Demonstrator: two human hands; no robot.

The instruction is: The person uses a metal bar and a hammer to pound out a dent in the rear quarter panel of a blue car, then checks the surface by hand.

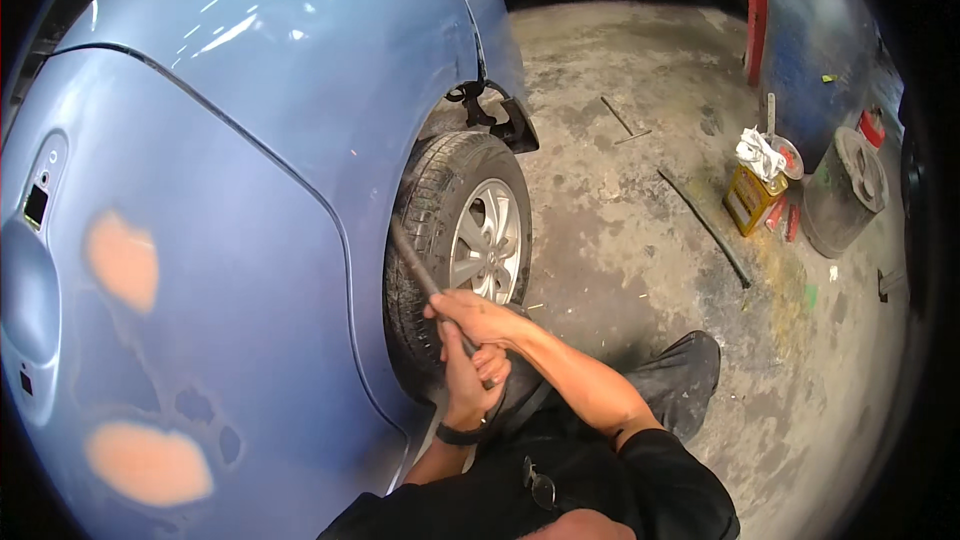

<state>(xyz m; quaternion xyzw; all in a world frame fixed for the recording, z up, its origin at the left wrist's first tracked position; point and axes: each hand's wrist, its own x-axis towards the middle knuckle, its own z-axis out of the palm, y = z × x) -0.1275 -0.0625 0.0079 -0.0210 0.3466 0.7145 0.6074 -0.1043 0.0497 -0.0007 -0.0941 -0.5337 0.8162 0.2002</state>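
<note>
A dark metal bar (413, 262) slants up and to the left between my hands and the car's wheel arch. Its upper end passes in front of the tyre tread (412, 225), behind the edge of the blue body panel. My right hand (478, 320) grips the bar higher up, beside the wheel rim (488, 245). Just below, my left hand (472, 378), with a dark band at the wrist, is wrapped round the bar's lower part. The blue car (260, 190) fills the left side, and bare orange-beige patches (150, 463) show on its door.
On the stained concrete floor lie a long dark bar (705, 228) and a thin T-shaped rod (627, 127). Further right stand a yellow can (752, 202) with white cloth on top and a grey bucket (843, 198). A blue panel (815, 50) leans at the back right.
</note>
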